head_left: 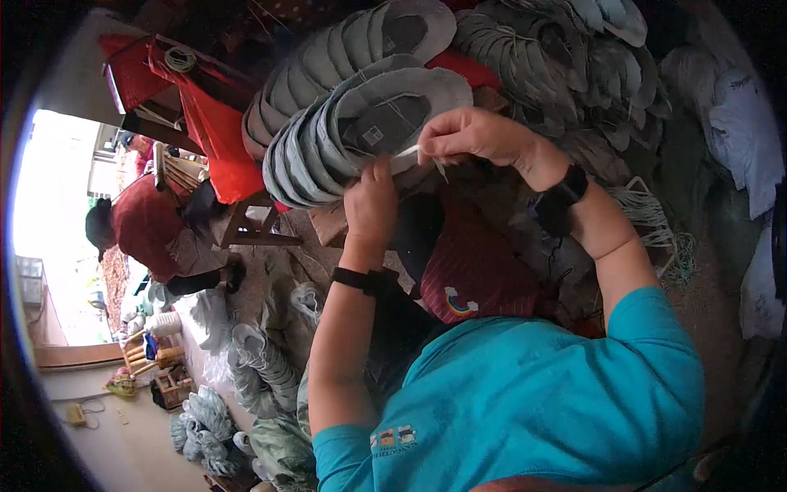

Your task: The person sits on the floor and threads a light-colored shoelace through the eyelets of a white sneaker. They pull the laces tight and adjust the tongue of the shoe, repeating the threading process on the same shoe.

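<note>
A nested stack of grey fabric shoe uppers [311, 156] lies in front of me, its top upper open toward me with a small white label inside. A short white strip [405, 159] runs between my two hands at the near edge of this stack. My right hand [484, 141] is closed in a pinch on the strip's right end, with a thin tail hanging below. My left hand [372, 201], slightly blurred, has its fingers closed at the strip's left end, against the stack's edge. Whether it also grips the fabric is hidden.
Behind sits a second stack of uppers [328, 57], with a heap of grey uppers [566, 66] to its right. Red cloth [217, 148] hangs at the left near a wooden stool [254, 225]. Another person [147, 221] in red bends over farther left. White cords [648, 213] lie at the right.
</note>
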Demonstrator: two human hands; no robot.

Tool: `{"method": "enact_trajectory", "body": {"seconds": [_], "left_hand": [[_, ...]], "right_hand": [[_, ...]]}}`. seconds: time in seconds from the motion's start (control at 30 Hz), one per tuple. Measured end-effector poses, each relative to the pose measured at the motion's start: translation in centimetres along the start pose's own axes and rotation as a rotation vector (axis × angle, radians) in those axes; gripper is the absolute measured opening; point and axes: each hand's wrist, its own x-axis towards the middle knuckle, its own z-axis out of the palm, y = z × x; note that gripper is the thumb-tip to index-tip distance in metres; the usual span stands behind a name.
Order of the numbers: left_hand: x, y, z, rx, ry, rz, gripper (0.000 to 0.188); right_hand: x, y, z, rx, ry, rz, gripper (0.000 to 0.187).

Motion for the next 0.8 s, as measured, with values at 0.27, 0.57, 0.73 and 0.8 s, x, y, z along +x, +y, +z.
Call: {"method": "enact_trajectory", "body": {"seconds": [0.27,0.57,0.73,0.8], "left_hand": [[-0.4,0.0,0.1,-0.003,-0.098,-0.083,0.044],[-0.2,0.8,0.0,-0.031,-0.014,-0.130,0.037],[-0.3,1.1,0.0,-0.074,0.015,-0.125,0.031],[-0.3,0.9,-0.1,-0.074,0.013,-0.108,0.030]], "right_hand": [[-1.0,-3.0,1.2,-0.316,0.165,0.182,0.015],[-2.0,0.6,-4.4,-0.888,0.962,-0.366,0.021],[-3.2,9.4,-1.7,-0.566,0.383,0.449,0.031],[-2.4,10.9,0.8,-0.205,0.410,0.388,0.035]]}}
